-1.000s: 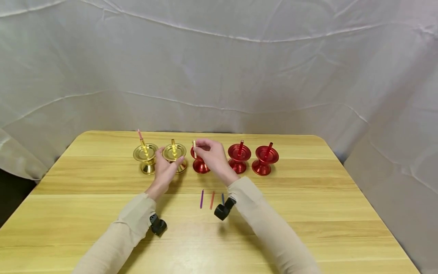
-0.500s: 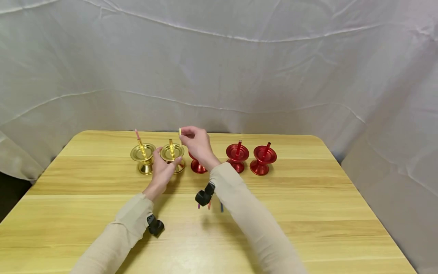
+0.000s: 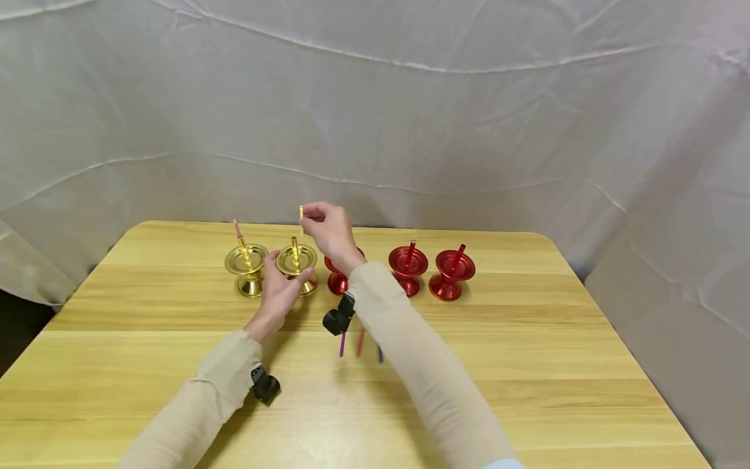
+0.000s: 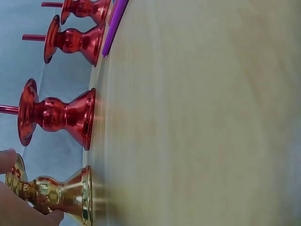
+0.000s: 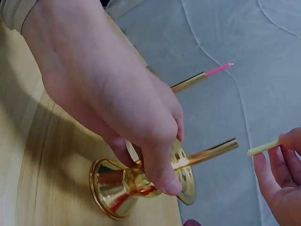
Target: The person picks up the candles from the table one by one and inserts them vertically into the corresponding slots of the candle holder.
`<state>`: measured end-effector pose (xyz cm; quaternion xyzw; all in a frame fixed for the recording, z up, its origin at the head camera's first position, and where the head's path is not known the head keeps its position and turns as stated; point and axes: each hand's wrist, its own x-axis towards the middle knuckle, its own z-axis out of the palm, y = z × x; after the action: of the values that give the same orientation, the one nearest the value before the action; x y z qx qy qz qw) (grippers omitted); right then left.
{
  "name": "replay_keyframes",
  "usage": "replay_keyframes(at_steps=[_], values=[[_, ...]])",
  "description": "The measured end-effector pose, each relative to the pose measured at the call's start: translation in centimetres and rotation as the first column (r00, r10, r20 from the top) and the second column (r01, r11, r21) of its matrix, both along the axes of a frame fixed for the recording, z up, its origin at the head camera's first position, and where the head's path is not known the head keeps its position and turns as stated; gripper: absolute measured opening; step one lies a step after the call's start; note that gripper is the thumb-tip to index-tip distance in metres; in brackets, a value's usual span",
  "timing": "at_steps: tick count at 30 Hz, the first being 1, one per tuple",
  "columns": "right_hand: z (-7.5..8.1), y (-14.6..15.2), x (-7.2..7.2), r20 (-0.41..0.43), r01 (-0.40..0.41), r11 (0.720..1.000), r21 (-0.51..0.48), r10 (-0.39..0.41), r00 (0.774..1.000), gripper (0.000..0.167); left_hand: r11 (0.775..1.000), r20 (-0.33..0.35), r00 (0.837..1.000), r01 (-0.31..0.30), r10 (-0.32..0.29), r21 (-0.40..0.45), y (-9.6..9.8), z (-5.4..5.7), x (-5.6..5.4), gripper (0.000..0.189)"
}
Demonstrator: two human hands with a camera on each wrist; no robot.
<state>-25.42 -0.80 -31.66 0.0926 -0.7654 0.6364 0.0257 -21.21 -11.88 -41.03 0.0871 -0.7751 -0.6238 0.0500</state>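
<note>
My left hand (image 3: 278,292) grips the second gold candle holder (image 3: 305,258) from the left, thumb and fingers around it below the dish. In the right wrist view its upright tube (image 5: 214,153) has an open end. My right hand (image 3: 333,236) pinches a thin pale yellow candle (image 5: 264,148) between thumb and fingers. The candle's lower end is close to the tube's mouth, a small gap apart. To the left stands another gold candle holder (image 3: 250,284) with a pink candle (image 3: 237,228) in its tube.
Three red candle holders (image 3: 338,283) stand in line to the right, the nearest partly behind my right hand. Purple (image 3: 342,345), orange (image 3: 360,342) and blue (image 3: 380,354) candles lie on the wooden table (image 3: 556,365) under my right forearm. A grey cloth (image 3: 375,117) hangs behind.
My right hand has carried the yellow candle leftward and up, from over the nearest red holder to above the second gold one. My left hand keeps its grip.
</note>
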Motion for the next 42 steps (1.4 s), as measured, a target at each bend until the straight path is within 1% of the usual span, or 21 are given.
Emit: replay_keyframes(at_steps=[8, 19, 28, 31, 35, 38, 42], values=[[-0.10, -0.70, -0.30, 0.034, 0.007, 0.997, -0.081, -0.005, 0.999, 0.020, 1.000, 0.026, 1.000, 0.006, -0.006, -0.015, -0.08, 0.11, -0.09, 0.079], [-0.09, -0.78, -0.57, 0.095, 0.007, 0.994, -0.105, 0.003, 0.995, 0.020, 0.999, 0.052, 0.998, 0.021, -0.020, -0.030, -0.09, 0.34, -0.07, 0.079], [-0.26, -0.65, -0.75, 0.093, -0.020, 0.997, -0.068, 0.026, 0.995, 0.021, 0.999, 0.044, 0.999, 0.032, -0.031, -0.027, 0.12, 0.46, -0.10, 0.079], [-0.25, -0.55, -0.67, 0.076, -0.037, 0.999, -0.006, 0.037, 0.996, 0.021, 0.999, 0.033, 0.999, 0.033, -0.032, -0.023, 0.18, 0.43, -0.13, 0.078], [-0.34, -0.50, -0.54, 0.069, -0.056, 0.996, 0.069, 0.051, 0.996, 0.017, 0.999, 0.034, 0.999, 0.031, -0.030, -0.031, 0.15, 0.35, -0.19, 0.078], [-0.44, -0.50, -0.54, 0.083, -0.062, 0.995, 0.080, 0.056, 0.995, 0.012, 0.999, 0.039, 0.999, 0.034, -0.033, -0.034, 0.07, 0.29, -0.22, 0.078], [-0.51, -0.43, -0.53, 0.091, -0.061, 0.994, 0.094, 0.053, 0.994, 0.011, 0.999, 0.042, 0.998, 0.039, -0.038, -0.033, -0.05, 0.22, -0.22, 0.079]])
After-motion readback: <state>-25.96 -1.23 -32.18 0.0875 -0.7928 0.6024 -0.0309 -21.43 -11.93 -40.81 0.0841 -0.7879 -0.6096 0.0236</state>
